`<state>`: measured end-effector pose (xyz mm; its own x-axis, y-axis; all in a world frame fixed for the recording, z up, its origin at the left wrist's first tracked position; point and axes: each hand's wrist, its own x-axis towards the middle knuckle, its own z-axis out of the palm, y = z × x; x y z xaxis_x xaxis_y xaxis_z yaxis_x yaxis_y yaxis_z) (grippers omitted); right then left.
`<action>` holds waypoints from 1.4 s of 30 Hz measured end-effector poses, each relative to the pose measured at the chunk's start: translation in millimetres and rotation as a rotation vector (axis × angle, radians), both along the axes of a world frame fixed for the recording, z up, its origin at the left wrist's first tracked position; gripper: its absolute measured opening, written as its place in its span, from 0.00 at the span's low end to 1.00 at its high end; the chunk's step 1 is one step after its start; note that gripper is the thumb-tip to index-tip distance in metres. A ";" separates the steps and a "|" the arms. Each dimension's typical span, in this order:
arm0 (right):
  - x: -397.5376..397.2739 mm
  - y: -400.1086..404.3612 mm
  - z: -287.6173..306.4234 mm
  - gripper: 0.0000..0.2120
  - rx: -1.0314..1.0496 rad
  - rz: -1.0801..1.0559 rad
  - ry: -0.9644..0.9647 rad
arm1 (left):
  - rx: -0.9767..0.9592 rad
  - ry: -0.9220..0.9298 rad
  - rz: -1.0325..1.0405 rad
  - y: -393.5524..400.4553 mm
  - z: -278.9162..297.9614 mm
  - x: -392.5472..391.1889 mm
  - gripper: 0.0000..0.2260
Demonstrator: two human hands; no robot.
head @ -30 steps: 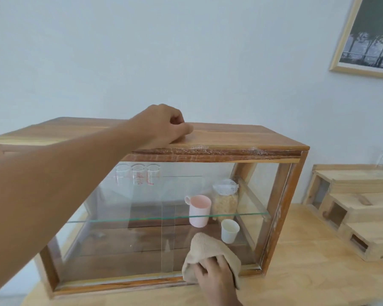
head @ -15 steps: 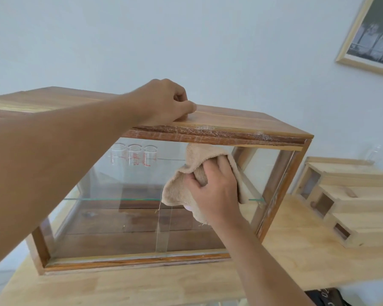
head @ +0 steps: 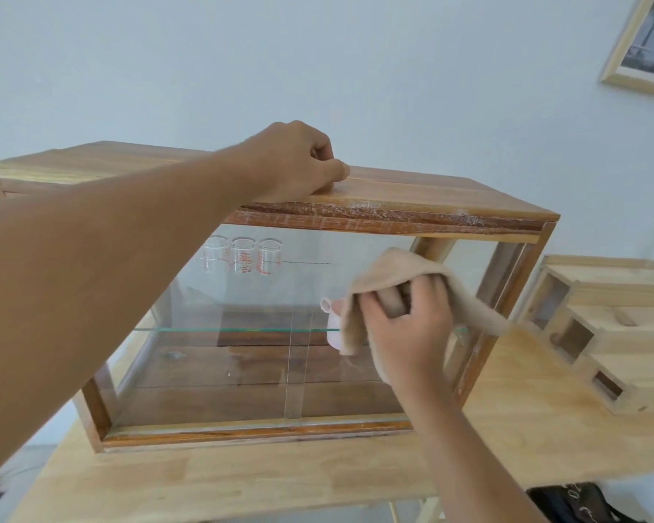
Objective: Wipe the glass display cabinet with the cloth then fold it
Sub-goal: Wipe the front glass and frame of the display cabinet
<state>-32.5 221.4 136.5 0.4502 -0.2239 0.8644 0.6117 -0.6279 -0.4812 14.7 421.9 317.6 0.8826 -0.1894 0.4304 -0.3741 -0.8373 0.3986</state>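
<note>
Head view — soft beige cloth (head: 397, 275), glass cabinet (head: 242, 371)

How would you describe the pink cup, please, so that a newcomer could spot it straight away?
Start at the wooden cabinet with glass sides on the table. Behind its front pane, right of the middle, the pink cup peeks out beside the cloth. It is solid pink, unlike the three clear glasses with red markings further left.

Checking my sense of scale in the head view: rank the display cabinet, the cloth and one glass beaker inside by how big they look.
1. display cabinet
2. cloth, partly bunched in the right hand
3. glass beaker, smallest, though farther back
</note>
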 end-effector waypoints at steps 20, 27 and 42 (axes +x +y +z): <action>-36.2 7.1 -179.3 0.06 -0.593 0.231 0.653 | -0.010 0.023 0.007 6.3 0.2 9.1 0.14; -29.4 -55.2 -176.8 0.11 -0.481 0.038 0.776 | -0.011 0.031 0.013 5.2 0.1 7.0 0.14; -56.0 0.4 -176.7 0.16 -0.604 0.098 0.477 | -0.014 0.011 0.010 -0.4 0.2 -1.6 0.13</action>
<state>-88.5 221.8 -40.2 0.7977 0.2844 0.5317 0.4906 -0.8188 -0.2980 13.1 421.6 317.8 0.8890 -0.1743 0.4235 -0.3612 -0.8354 0.4143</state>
